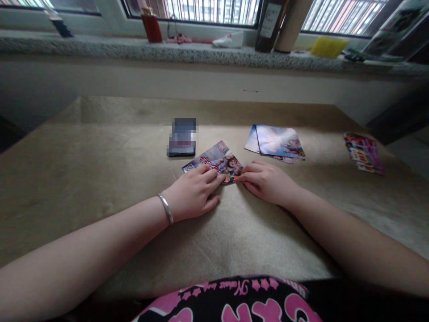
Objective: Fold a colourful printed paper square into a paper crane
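A colourful printed card lies on the tan table cover in front of me. My left hand, with a silver bangle at the wrist, rests on the card's near left edge, fingers curled and pressing down. My right hand meets it from the right, fingertips pinched on the card's near corner. Both hands touch the same card.
A dark phone lies just beyond the card. A small stack of picture cards sits to the right, and another pile of cards lies near the right edge. Bottles, a red box and a yellow object stand on the window sill.
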Demonstrator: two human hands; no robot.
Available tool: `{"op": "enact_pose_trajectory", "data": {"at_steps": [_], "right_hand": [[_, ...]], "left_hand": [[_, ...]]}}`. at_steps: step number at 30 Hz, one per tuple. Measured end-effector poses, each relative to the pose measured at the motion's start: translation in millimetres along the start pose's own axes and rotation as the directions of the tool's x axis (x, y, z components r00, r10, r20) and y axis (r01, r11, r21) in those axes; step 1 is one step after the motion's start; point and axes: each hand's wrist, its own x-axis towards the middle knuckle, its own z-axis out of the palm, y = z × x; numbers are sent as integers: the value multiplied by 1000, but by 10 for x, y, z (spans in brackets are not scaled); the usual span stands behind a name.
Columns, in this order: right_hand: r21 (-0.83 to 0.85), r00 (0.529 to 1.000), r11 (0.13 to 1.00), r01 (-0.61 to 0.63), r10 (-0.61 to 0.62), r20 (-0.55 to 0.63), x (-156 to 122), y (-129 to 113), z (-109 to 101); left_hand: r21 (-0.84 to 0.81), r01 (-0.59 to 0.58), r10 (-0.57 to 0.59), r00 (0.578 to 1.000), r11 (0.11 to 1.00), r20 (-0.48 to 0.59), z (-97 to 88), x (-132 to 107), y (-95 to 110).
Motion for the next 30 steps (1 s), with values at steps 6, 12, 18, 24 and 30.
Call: {"op": "enact_pose_trajectory", "data": {"at_steps": [6,12,18,24,30], "right_hand": [[30,1000,999,-17,18,-16,-7,8,0],[127,998,990,-55,59,-31,-19,46,14],[133,997,989,-66,71,-30,-18,64,40],[119,998,991,-67,67,6,-7,60,13],[137,997,987,-80,81,2,-16,66,12]], "left_hand": [[30,5,-4,1000,1000,-29,36,-15,-3],[47,-18,20,998,999,-57,63,-16,-7],[32,-54,55,998,998,-35,56,1,-15],[-10,-71,71,996,997,-57,38,-3,-23],[-16,-61,60,996,998,-71,47,-4,-23]]}}
